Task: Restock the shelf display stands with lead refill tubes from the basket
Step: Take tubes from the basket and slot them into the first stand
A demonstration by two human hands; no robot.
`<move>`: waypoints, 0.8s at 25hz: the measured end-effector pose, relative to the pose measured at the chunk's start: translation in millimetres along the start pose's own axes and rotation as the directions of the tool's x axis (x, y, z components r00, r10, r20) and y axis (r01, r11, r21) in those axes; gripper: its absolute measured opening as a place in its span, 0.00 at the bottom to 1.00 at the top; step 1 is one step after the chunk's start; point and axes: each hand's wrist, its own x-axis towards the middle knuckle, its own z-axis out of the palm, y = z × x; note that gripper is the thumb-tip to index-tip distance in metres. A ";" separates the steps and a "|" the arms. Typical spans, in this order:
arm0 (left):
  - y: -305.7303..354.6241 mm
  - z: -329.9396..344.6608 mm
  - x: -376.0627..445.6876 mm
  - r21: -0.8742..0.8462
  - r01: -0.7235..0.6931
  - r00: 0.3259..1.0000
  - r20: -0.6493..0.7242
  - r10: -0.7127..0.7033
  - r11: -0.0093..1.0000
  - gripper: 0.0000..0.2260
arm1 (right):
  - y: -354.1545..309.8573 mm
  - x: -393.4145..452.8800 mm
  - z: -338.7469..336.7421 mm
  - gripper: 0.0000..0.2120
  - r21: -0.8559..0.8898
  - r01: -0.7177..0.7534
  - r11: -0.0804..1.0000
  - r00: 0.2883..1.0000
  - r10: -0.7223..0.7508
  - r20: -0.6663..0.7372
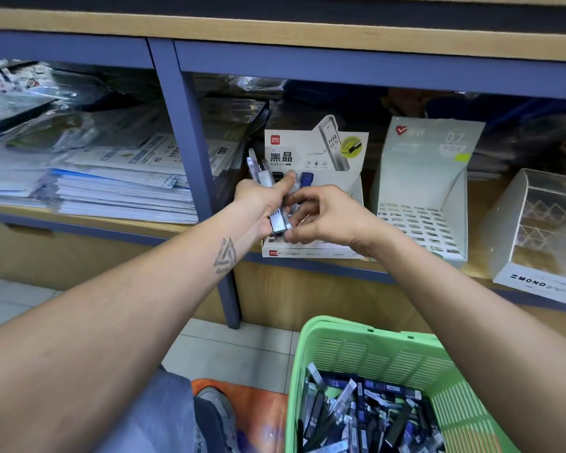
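Note:
My left hand grips a bundle of clear and grey lead refill tubes in front of the white HB 0.5 display stand on the shelf. Its thumb presses on top of the bundle. My right hand meets it from the right, and its fingertips pinch the lower end of one tube in that bundle. A blue-capped tube stands in the stand behind my hands. The green basket sits low at the right, holding several loose tubes.
A white 0.7 display stand with a grid of open slots stands right of the first stand. A clear MONO stand sits at the far right. Stacked papers fill the left shelf bay behind a blue post.

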 end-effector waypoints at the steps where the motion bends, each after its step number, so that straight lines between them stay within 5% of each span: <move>1: -0.1 2.1 -3.2 0.001 -0.012 1.000 -0.004 0.012 1.000 0.18 | -3.0 -5.5 -3.3 0.21 0.002 0.004 1.000 1.000 -0.004 0.001; 8: -4.8 50.6 -28.0 0.005 -0.033 0.997 0.070 0.032 0.999 0.21 | -9.6 -31.1 -37.3 0.10 -0.027 -0.010 1.000 0.978 0.004 -0.211; 13: -8.0 96.2 -34.7 0.025 0.065 0.977 0.201 -0.069 0.998 0.16 | 22.6 -50.8 -104.4 0.10 0.149 -0.062 0.987 0.845 0.131 -0.518; 20: -22.0 132.5 -16.8 0.207 0.060 0.994 0.080 -0.078 0.977 0.10 | 68.4 -66.0 -175.9 0.07 0.290 0.061 0.955 0.725 0.157 -0.670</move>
